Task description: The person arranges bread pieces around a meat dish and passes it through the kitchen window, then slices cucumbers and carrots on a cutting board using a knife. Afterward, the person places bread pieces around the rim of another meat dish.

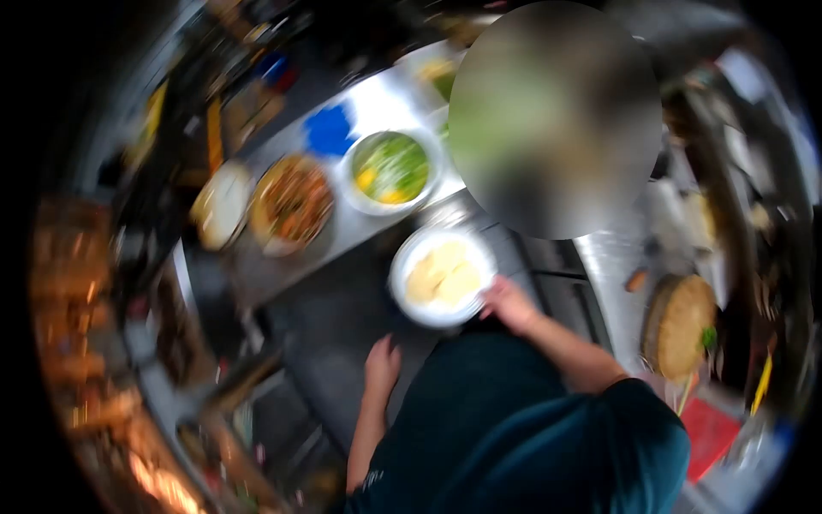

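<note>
White bowl (401,287) at my right fingertips, to their left

My right hand (507,304) pinches the bowl's rim on its right side, nearest my right forearm. From that hand the bowl lies to the left and slightly farther from my body, in front of my dark shirt (479,411). It looks round from above, so I see no long axis to line up with; the side I grip is what sets its direction. Of my two hands, the right is nearer, touching it. My left hand (383,360) hangs lower and to the left, apart from the bowl (blur hides whether its fingers are closed, so I cannot tell).

The bowl is white and wide-mouthed, its rim smeared by blur. Inside sit smooth, pale yellow pieces (445,267), close together. Beyond it, a bowl of greens (349,182) stands on the worktop (381,98).
</note>
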Demonstrator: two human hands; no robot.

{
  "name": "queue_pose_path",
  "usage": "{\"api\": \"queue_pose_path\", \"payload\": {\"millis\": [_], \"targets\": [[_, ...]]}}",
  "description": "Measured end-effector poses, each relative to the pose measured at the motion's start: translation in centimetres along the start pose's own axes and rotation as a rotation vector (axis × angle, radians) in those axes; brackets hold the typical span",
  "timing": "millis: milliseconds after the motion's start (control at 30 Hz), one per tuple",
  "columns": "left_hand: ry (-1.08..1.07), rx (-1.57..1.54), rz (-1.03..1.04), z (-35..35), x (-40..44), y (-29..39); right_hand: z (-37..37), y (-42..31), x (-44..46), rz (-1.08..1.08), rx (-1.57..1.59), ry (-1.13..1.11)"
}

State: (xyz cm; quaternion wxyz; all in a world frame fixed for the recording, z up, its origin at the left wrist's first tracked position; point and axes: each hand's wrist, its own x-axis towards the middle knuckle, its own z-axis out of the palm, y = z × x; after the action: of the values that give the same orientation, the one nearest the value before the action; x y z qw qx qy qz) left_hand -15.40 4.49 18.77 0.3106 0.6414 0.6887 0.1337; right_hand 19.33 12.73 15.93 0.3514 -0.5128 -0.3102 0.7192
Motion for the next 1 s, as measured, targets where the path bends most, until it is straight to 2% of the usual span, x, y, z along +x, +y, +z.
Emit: {"api": "queue_pose_path", "payload": {"millis": [33,67,167,333,433,533,567,600,667,767,867,933,1000], "targets": [[0.056,0.037,0.056,1.1,0.9,-1.4,0.8,-2.2,0.4,0.010,0.036,0.019],[0.025,-0.006,-0.051,1.2,0.3,-0.3,1.1,-3.9,0.5,0.031,0.066,0.053],[0.044,-0.044,-0.184,5.2,-2.8,0.2,-1.2,-2.0,1.9,0.153,0.009,-0.073],[0.204,-0.101,-0.258,1.8,0.0,-1.1,3.6,-5.2,7.4,0.147,-0.010,-0.234],[0.308,-0.160,-0.341,0.4,1.8,-2.3,4.9,-4.2,9.4,0.177,-0.083,-0.279],[0.266,-0.746,-0.585,-2.0,4.9,-2.8,7.1,-4.1,10.8,0.186,-0.119,-0.328],[0.235,-1.117,-0.603,-2.7,5.7,-3.5,8.3,-4.3,11.3,0.196,-0.142,-0.349],[0.160,-1.344,-0.521,-4.3,6.1,-3.3,9.7,-4.4,11.8,0.208,-0.161,-0.372],[0.228,-1.539,-0.544,-6.4,7.1,-3.2,13.0,-4.1,13.1,0.216,-0.204,-0.431],[0.379,-1.328,-0.486,-7.6,7.3,-7.3,18.7,-3.6,15.0,0.254,-0.175,-0.467],[0.472,-1.499,-0.436,-11.7,8.1,-12.6,25.4,-4.8,17.5,0.254,-0.238,-0.559],[0.463,-1.508,-0.432,-15.5,9.0,-16.2,30.3,-4.7,19.1,0.255,-0.246,-0.562],[0.476,-1.510,-0.433,-17.8,11.0,-20.6,34.6,-4.3,20.9,0.163,-0.394,-0.403]]}}
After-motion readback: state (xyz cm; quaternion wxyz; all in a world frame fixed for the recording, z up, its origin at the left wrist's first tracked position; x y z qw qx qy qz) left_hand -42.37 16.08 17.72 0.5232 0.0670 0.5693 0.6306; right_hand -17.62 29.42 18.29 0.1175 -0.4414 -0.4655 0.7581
